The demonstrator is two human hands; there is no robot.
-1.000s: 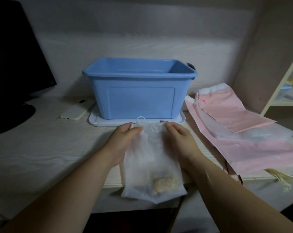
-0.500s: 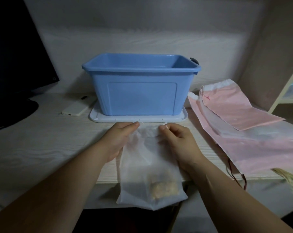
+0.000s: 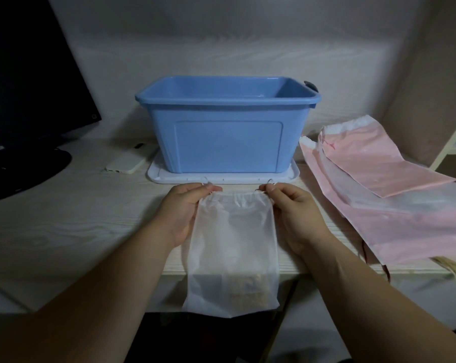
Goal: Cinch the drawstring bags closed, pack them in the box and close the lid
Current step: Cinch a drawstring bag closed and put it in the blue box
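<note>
A translucent white drawstring bag [image 3: 234,247] lies on the desk in front of me, its bottom hanging over the front edge with a pale lump inside. Its top hem is gathered. My left hand [image 3: 183,209] pinches the drawstring at the bag's top left corner. At the top right corner my right hand [image 3: 292,213] pinches the other drawstring loop. Behind them stands an open blue box [image 3: 227,127] on its white lid [image 3: 156,175]. Pink and white drawstring bags [image 3: 379,184] lie flat to the right.
A black monitor [image 3: 30,82] on its stand fills the left. A white phone [image 3: 128,162] lies beside the lid. A wall runs behind the box, and a shelf frame [image 3: 449,145] stands at far right. Straw-like fibres [image 3: 455,265] hang off the desk edge.
My hands have moved apart along the bag's top, and the hem is now gathered between them. The view has tilted down a little.
</note>
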